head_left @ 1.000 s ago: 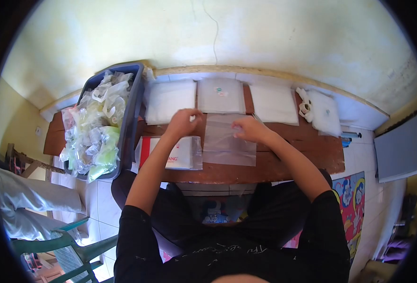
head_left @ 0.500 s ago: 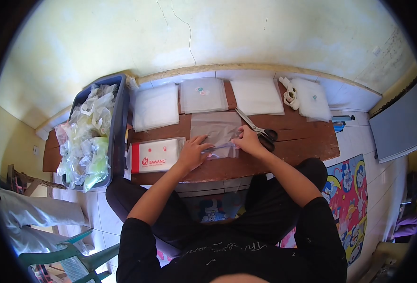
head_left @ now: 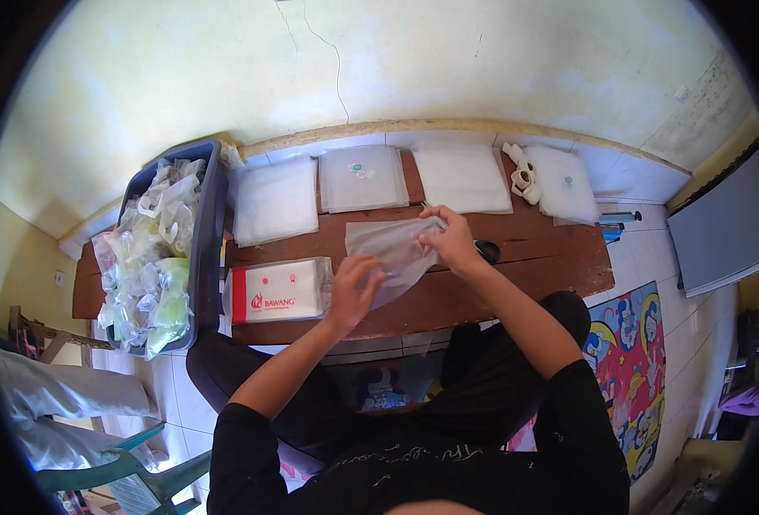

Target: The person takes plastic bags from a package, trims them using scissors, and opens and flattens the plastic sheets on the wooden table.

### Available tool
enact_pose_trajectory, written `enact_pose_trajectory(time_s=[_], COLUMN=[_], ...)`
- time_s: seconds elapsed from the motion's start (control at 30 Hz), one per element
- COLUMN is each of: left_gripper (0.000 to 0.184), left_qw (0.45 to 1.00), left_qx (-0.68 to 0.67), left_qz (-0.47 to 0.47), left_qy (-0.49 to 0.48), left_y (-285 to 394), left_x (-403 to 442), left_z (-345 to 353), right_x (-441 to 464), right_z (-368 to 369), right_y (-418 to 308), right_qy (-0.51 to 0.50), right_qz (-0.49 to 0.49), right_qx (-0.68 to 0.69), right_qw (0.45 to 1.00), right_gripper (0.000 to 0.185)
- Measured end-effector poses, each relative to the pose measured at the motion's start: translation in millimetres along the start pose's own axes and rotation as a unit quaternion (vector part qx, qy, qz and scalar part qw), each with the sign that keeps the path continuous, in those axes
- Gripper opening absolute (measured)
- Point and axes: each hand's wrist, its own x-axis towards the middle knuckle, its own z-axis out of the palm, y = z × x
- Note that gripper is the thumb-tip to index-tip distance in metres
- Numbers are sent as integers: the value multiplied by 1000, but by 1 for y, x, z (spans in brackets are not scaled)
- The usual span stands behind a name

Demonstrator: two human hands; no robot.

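A clear plastic bag [head_left: 379, 240] lies on the brown wooden table [head_left: 551, 258] in front of me. My right hand [head_left: 448, 239] pinches its upper right part and lifts it, creasing the plastic. At the bag's lower left edge is my left hand [head_left: 358, 290], with thumb and fingers apart and curved beside the plastic; no firm hold shows. A red and white BAWANG pack [head_left: 281, 290] lies left of my left hand. Scissors [head_left: 488, 251] sit behind my right hand, mostly hidden, with a black handle loop showing.
A dark bin [head_left: 210, 206] full of crumpled bags stands at the left. Along the back lie flat stacks of clear bags [head_left: 461, 178] and a whitish roll [head_left: 524, 176]. A green chair [head_left: 113, 468] and a person's trousered legs [head_left: 75, 390] are at lower left.
Since half a second ago, my right hand has risen with the bag's right part, covering most of the scissors. My left hand has lifted off the flattened plastic. The view has shifted slightly.
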Motion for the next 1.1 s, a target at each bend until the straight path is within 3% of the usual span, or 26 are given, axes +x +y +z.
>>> enact_pose_trajectory(time_s=[0.03, 0.07, 0.1, 0.17, 0.2, 0.27, 0.3, 0.37, 0.43, 0.57, 0.7, 0.77, 0.8, 0.83, 0.87, 0.9, 0.93, 0.97, 1.03, 1.1], left_gripper=[20, 24, 24, 34, 34, 38, 38, 36, 36, 38, 44, 57, 76, 76, 74, 72, 88, 88, 93, 94], left_qw=[980, 921, 922, 855, 856, 700, 702, 589, 625, 720, 749, 771, 766, 766, 783, 793, 792, 791, 858, 866], left_qx=[-83, -162, -162, -254, -256, -447, -450, -691, -662, -595, -578, -543, -531, -533, -456, -374, -372, -371, -275, -251], left_qz=[-171, -335, -334, -430, -428, -536, -532, -411, -405, -343, -318, -331, -358, -356, -419, -478, -482, -484, -433, -432], left_qy=[58, 114, 113, 139, 140, 151, 149, 84, 91, 101, 61, 42, 46, 44, 49, 52, 52, 49, 35, 21], left_y=[5, 8, 1, -15, -15, 0, -4, -15, -22, -34, -62, -74, -81, -80, -78, -77, -82, -83, -87, -92], left_x=[-1, -1, -5, -9, -7, 11, 18, 34, 53, 104, 169, 195, 203, 208, 209, 209, 205, 199, 193, 191], left_z=[5, 8, 17, 36, 40, 38, 38, 36, 41, 71, 107, 128, 138, 145, 151, 156, 162, 166, 172, 172], right_x=[0, 1, 1, 2, 3, 2, 0, -2, 2, 32, 75, 92, 99, 105, 109, 113, 115, 120, 127, 125], right_z=[-2, -4, -7, -11, -13, -18, -22, -33, -51, -96, -141, -160, -167, -173, -176, -180, -181, -185, -188, -186], right_y=[-10, -16, -19, -22, -22, -32, -37, -54, -72, -85, -62, -46, -35, -24, -13, -2, 8, 24, 38, 41], right_qy=[-16, -15, -14, -12, -9, -6, -36, -62, -124, -109, 18, 84, 87, 145, 199, 201, 199, 196, 197, 229], right_qz=[-23, -24, -59, -95, -109, -128, -133, -143, -134, -194, -209, -199, -200, -190, -175, -174, -137, -97, -83, -34], right_qx=[33, 32, 61, 87, 100, 110, 108, 103, 52, 1, -70, -61, -63, -199, -331, -332, -376, -417, -396, -412], right_qw=[999, 999, 996, 992, 989, 986, 985, 982, 982, 975, 975, 975, 974, 950, 906, 905, 895, 882, 893, 881], right_gripper=[37, 37, 37, 36, 36, 35, 38, 41, 46, 49, 55, 49, 49, 47, 45, 45, 44, 44, 43, 44])
